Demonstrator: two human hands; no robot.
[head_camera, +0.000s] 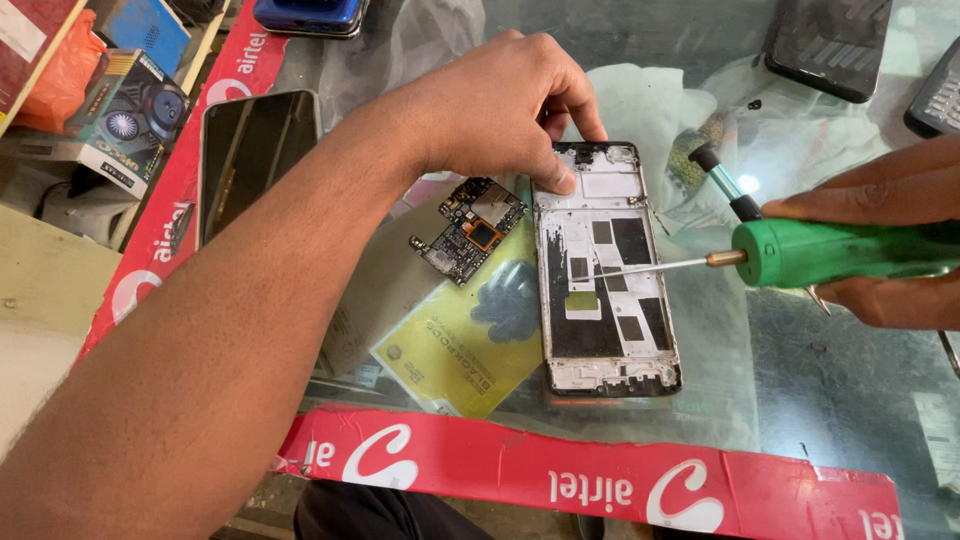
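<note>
An opened phone frame (605, 275) lies flat on the glass counter, its silver and black inside facing up. My left hand (505, 105) presses on its top left corner with thumb and fingers. In my right hand (885, 235) is a green-handled screwdriver (830, 252), held sideways. Its thin metal shaft reaches left, and the tip rests over the middle of the frame. A detached circuit board (468, 230) lies just left of the frame, apart from it.
A dark phone (255, 150) lies face up at the left. Another black phone (830, 40) is at the top right, and a second tool (720, 180) lies behind the screwdriver. Red banner strips (600, 485) edge the counter. Boxes (125, 115) sit at the far left.
</note>
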